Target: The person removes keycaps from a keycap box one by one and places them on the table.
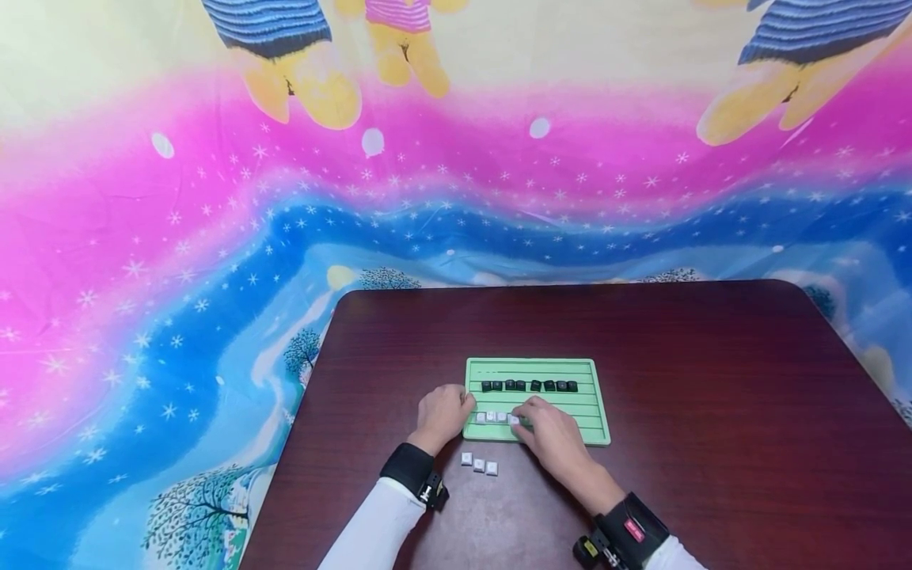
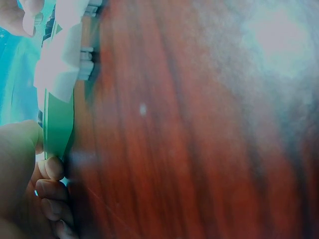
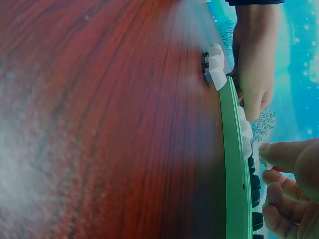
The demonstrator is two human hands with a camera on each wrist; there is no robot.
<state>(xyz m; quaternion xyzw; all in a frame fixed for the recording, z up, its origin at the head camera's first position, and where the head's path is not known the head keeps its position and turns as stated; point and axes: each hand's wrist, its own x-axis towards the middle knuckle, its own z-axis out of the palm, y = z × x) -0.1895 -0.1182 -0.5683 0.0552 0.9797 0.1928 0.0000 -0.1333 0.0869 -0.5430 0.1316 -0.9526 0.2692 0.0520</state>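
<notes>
A light green ridged tray (image 1: 536, 369) lies on the table. My left hand (image 1: 443, 414) grips its left edge; in the left wrist view the thumb (image 2: 31, 135) is above the rim and curled fingers (image 2: 52, 191) are below. Over the tray's near part, my right hand (image 1: 552, 434) pinches a white keycap (image 1: 514, 420) between thumb and finger, at the right end of a short row of white keycaps (image 1: 491, 417). Farther back on the tray runs a row of several black keycaps (image 1: 521, 385). The right wrist view shows the pinched keycap only in part.
Three loose white keycaps (image 1: 479, 465) sit on the dark wooden table (image 1: 712, 412), just in front of the tray. A patterned cloth (image 1: 456, 190) hangs behind the table's far edge.
</notes>
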